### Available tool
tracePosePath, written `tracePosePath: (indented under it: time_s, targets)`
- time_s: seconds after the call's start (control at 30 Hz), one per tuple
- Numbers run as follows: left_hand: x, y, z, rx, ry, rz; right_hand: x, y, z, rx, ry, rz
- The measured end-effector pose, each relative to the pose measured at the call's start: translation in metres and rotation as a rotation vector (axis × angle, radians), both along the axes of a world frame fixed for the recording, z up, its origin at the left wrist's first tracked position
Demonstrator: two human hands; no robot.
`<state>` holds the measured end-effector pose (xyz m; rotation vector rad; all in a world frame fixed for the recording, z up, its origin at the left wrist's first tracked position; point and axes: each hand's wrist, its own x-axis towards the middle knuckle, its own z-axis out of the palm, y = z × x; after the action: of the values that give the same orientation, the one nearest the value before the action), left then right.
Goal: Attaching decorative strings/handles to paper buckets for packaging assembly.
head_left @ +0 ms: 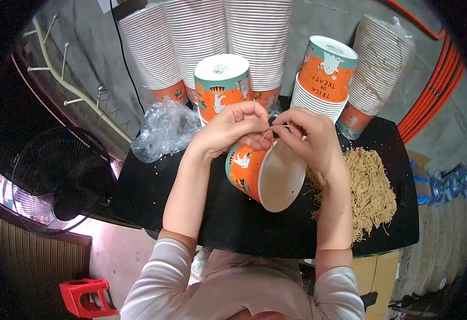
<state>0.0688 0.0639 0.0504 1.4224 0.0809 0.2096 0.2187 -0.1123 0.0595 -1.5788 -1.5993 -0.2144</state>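
Observation:
An orange paper bucket (248, 173) with a green base band and white cartoon figures lies tilted on its side, its pale open mouth turned to the right. A small dark hole shows near the lower rim. Above the upper rim, my left hand (232, 128) and my right hand (313, 140) meet, fingertips pinched on a thin tan cord (266, 135). Whether the cord passes through the bucket wall is hidden by my fingers. To the right of my right forearm lies a heap of similar tan cords (369, 189).
On the black table (191, 213), upside-down bucket stacks (222, 88) (324, 74) stand behind my hands, with tall white-rimmed stacks (196, 42) beyond. Crumpled clear plastic (164, 128) sits at left. A black fan (60, 181) and red stool (86, 297) are left of the table.

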Motion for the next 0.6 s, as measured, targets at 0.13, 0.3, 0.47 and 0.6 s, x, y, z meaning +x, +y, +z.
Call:
tracePosePath:
  time_s: [0.13, 0.3, 0.47, 0.6]
  targets:
    - [0.001, -0.003, -0.001, 0.068, -0.032, 0.022, -0.002, 0.002, 0.001, 0.070, 0.074, 0.060]
    - [0.001, -0.004, -0.001, 0.058, -0.029, 0.025, -0.004, -0.001, 0.006, 0.002, 0.127, 0.083]
    - [0.001, -0.012, 0.004, 0.078, -0.032, 0.075, -0.003, -0.004, 0.006, -0.037, 0.114, 0.054]
    - [0.003, -0.011, 0.000, 0.115, -0.069, 0.064, 0.000, -0.003, 0.004, -0.066, 0.046, 0.035]
